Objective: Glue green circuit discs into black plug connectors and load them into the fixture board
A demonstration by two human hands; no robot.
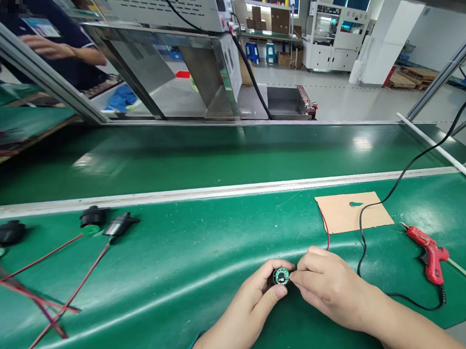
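Note:
My left hand is closed around a small black round part with a green circuit board in its end, which faces up toward me. At the board's right edge, the thumb and fingers of my right hand are pinched together; what lies between the fingertips is hidden. A thin red wire comes out from behind my right hand and runs up onto a piece of brown cardboard. Both hands are just above the green work surface.
Several black parts with red wires lie at the left. On the right rests a red glue gun, its black cord curling below. Another black cable crosses the cardboard. Behind a pale strip runs a green belt. A person stands at upper left.

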